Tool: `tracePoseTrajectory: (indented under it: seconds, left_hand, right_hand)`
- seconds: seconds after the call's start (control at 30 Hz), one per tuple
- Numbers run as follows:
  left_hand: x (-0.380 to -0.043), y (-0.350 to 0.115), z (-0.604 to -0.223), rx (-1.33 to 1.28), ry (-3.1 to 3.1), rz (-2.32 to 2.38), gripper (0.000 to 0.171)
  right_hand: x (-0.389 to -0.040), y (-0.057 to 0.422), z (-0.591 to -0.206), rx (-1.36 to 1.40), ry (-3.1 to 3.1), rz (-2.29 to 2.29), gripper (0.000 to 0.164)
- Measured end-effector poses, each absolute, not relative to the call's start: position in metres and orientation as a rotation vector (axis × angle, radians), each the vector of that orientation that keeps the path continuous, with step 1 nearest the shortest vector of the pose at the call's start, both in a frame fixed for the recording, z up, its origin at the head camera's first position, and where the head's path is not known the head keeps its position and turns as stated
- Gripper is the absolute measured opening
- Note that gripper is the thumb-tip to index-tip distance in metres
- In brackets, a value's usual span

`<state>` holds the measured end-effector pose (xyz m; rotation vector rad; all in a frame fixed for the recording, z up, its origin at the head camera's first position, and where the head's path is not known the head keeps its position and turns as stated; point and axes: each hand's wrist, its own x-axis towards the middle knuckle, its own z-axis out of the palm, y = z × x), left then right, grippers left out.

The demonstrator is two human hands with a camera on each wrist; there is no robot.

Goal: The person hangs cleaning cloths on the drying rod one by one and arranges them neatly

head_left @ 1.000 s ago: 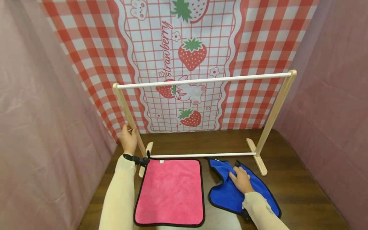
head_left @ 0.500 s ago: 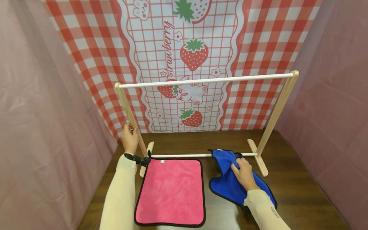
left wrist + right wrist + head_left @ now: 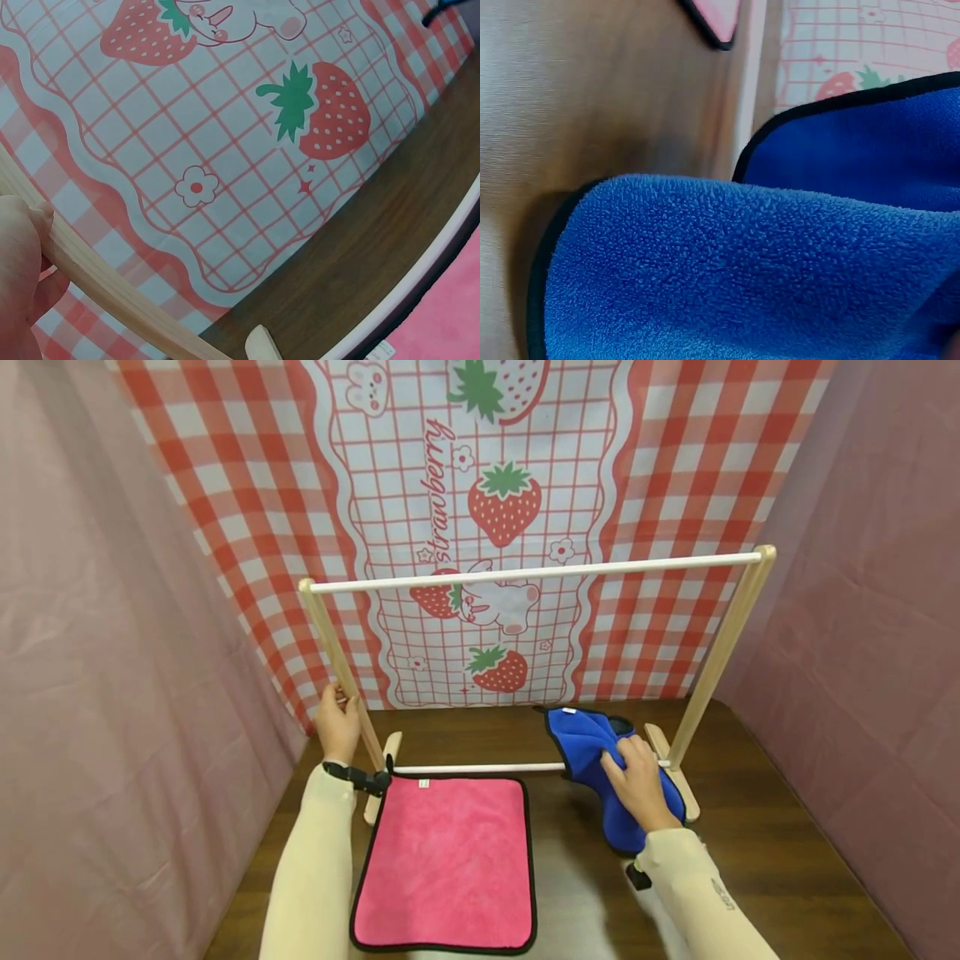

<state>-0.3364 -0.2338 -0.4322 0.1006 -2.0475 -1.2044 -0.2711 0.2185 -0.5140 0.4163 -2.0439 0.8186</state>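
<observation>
Blue cloth (image 3: pixel 581 735) hangs creased from the right hand (image 3: pixel 637 777), its fingers closed on a fold, covering part of the lower white rail (image 3: pixel 480 768) from where I stand; the left hand (image 3: pixel 337 724) is curled round the left post (image 3: pixel 330 639) of the wooden rack (image 3: pixel 540 572); a pink cloth (image 3: pixel 446 860) lies spread flat on the counter (image 3: pixel 787 868), well apart from the blue.

My left sleeve (image 3: pixel 307 868) is cream, with a black strap (image 3: pixel 339 769) and a small black device (image 3: pixel 375 782) at the wrist; my right sleeve (image 3: pixel 686 877), also cream, carries a small dark marking (image 3: pixel 722 893).
</observation>
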Motion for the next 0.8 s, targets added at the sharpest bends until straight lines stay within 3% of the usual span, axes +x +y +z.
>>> tracePoseTrajectory:
  seconds: [0.8]
  left_hand:
    - [-0.334, -0.234, -0.431, 0.098, -2.070, -1.205, 0.025]
  right_hand:
    - [-0.285, 0.214, -0.388, 0.492, -1.759, 0.805, 0.028]
